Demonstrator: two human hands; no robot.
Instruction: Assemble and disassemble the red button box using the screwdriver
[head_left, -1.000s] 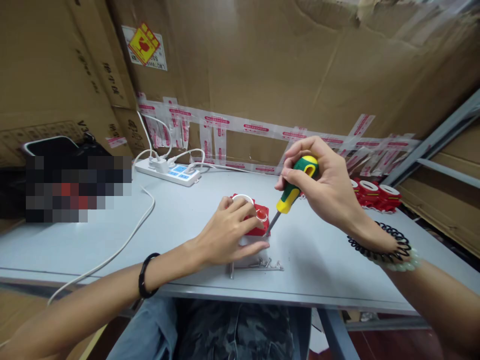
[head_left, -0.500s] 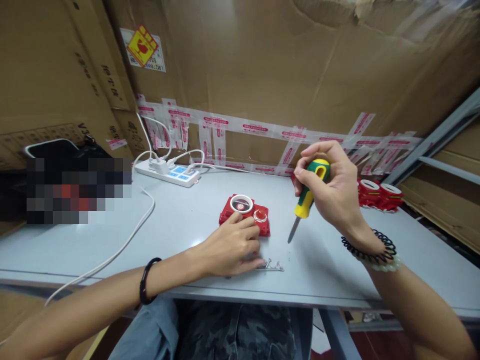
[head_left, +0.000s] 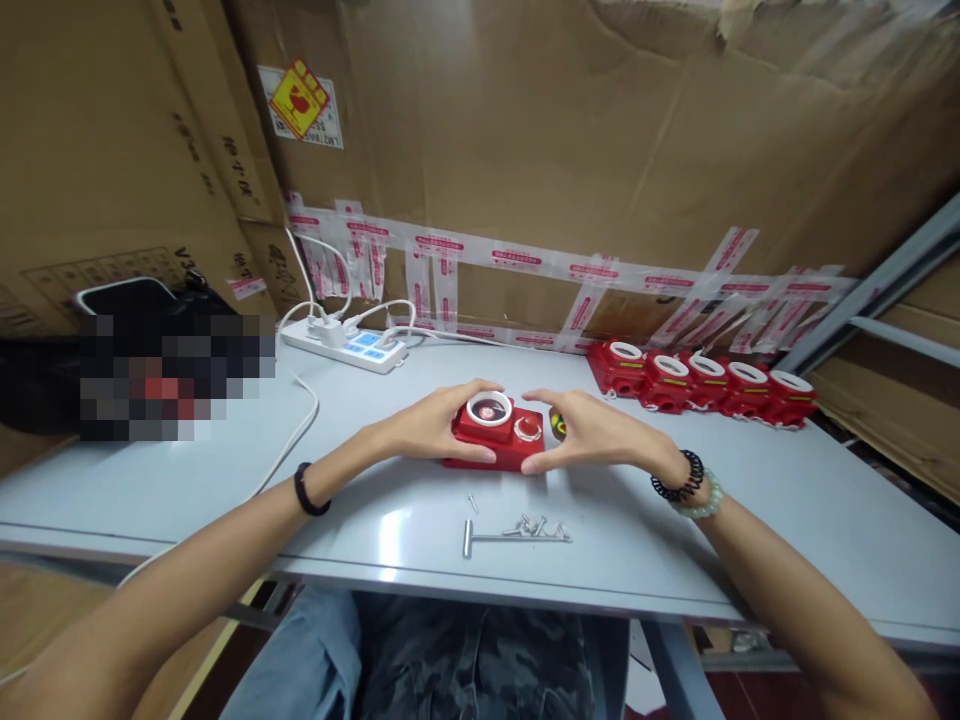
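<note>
A red box-shaped housing [head_left: 495, 458] with a white ring around a round window and a red knob sits on the table. My left hand [head_left: 439, 425] is closed around its left side, thumb along the front edge. My right hand [head_left: 600, 430] curves around its right end, with the thumb at the front corner. Inside that curl shows the green and yellow handle of a screwdriver [head_left: 558, 424]; its blade is hidden. Nearer me lie a T-handle hex wrench [head_left: 487, 538], several loose screws [head_left: 534, 525] and a single screw [head_left: 472, 503].
Several similar red housings [head_left: 666, 385] stand in a row at the back right. A white power strip [head_left: 345, 345] with plugged-in cables is at the back left. Large cardboard [head_left: 510, 130] rises behind the table [head_left: 360, 400].
My right hand has come down and left with the screwdriver, from the air to the housing's right end. My left hand has moved from the screws to the housing's left side.
</note>
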